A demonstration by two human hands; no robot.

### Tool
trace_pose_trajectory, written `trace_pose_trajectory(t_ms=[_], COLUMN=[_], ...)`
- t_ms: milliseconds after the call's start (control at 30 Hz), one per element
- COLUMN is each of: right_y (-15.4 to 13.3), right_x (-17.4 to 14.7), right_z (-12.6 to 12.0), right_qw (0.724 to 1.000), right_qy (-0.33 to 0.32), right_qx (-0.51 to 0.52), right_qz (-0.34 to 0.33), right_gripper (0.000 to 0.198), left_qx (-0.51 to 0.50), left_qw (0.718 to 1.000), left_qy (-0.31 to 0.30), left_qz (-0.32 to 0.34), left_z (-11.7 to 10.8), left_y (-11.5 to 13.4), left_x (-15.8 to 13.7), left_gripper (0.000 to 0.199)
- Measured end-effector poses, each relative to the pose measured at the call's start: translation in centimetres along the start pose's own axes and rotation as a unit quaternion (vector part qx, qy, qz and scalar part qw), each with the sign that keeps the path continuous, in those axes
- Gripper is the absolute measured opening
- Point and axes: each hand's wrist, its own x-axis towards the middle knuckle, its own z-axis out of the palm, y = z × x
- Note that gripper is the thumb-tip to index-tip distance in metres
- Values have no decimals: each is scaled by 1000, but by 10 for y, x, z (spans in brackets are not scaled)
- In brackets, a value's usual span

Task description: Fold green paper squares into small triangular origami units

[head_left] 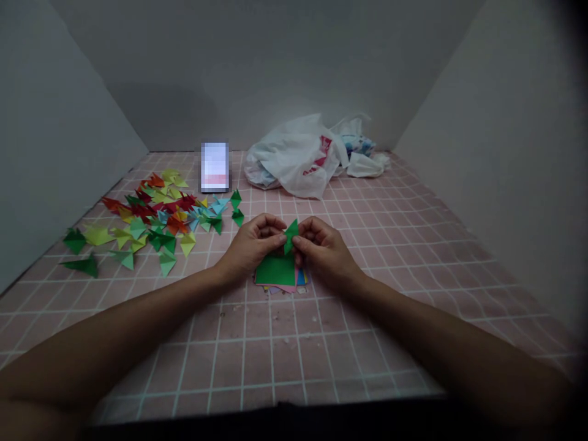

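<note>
A small folded piece of green origami paper (291, 235) is held upright between both hands. My left hand (257, 240) pinches its left edge between thumb and fingers. From the other side, the thumb and fingers of my right hand (324, 248) close on its right edge. Just below the hands lies a stack of coloured square paper (275, 271), a green sheet on top, with pink, blue and yellow edges showing beneath. The right hand partly covers the stack's right side.
Many folded paper pieces (168, 239) in green, yellow, red, orange and blue lie spread at the left. A phone with a lit, blurred screen (215, 166) stands behind them. White plastic bags (298, 153) rest at the back. Small paper scraps dot the pink checked cloth (257, 367).
</note>
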Motion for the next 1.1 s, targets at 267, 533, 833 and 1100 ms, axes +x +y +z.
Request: trace_pose_trajectory(t_ms=[267,533,833,1100], right_y=[6,4,4,6], right_x=[1,-1,-1,0], right_z=[-1,0,0,1], right_qw=[999,997,997,998], right_qy=[-2,0,6,8], right_qx=[-9,-23,-25,-21], right_qz=[-49,-68,-67,-66], right_gripper=[28,26,26,28], left_qx=[11,6,19,31], left_qw=[1000,999,999,999], left_qy=[-6,1,8,11], left_qz=[7,34,29,16], left_z=[0,1,2,0], left_y=[-1,0,1,0], left_x=[0,-1,-2,1], left_gripper=[23,24,20,20])
